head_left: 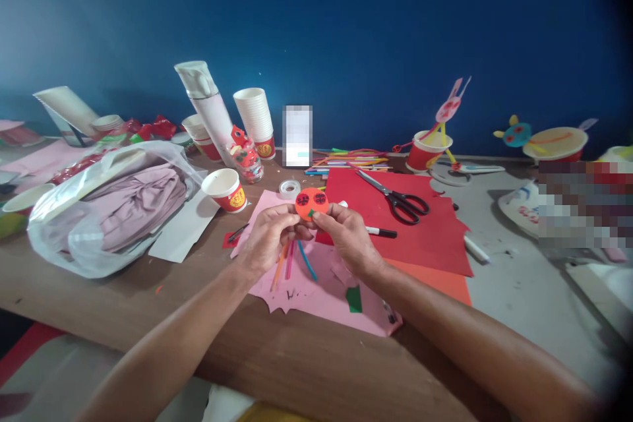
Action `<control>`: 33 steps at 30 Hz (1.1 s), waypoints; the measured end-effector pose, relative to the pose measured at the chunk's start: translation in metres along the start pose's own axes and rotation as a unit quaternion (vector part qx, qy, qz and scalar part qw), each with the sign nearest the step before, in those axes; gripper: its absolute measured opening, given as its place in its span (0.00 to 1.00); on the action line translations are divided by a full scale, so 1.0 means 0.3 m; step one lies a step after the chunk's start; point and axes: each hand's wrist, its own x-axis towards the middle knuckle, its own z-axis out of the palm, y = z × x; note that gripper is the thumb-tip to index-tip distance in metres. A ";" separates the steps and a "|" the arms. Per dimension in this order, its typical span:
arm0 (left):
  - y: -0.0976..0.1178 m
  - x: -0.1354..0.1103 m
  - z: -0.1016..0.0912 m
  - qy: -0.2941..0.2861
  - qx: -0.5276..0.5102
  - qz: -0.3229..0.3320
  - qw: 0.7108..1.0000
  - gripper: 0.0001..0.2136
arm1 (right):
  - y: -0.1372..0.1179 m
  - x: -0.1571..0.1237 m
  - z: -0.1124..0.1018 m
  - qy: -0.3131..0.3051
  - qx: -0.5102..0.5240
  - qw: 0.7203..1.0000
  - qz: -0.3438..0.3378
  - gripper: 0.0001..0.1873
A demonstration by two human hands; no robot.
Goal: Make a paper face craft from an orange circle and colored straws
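Note:
My left hand and my right hand meet over the table and pinch a small orange paper disc between their fingertips. The disc carries two dark round spots and a small green bit at its lower edge. Beneath my hands lie a pink paper sheet and several coloured straws. A black marker rests just right of my right hand.
Red paper with black scissors lies to the right. A paper cup, a tape roll and cup stacks stand behind. A plastic bag with cloth sits left; finished cup crafts stand at the back right.

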 end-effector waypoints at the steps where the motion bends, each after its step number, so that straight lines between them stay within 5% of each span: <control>1: 0.000 0.000 0.000 0.001 0.002 -0.001 1.000 0.08 | 0.001 0.000 -0.001 -0.001 0.003 1.000 0.001 0.08; 10: 0.008 -0.015 0.038 0.088 0.112 0.011 0.990 0.04 | 0.008 -0.009 0.004 -0.015 -0.007 1.000 -0.001 0.10; 23: 0.028 -0.021 0.043 0.080 0.101 0.011 0.992 0.04 | 0.004 -0.010 -0.006 0.037 0.043 0.998 -0.039 0.16; 33: 0.011 -0.016 0.033 0.062 0.097 0.004 0.993 0.05 | 0.001 -0.014 -0.013 0.009 0.012 0.999 -0.029 0.10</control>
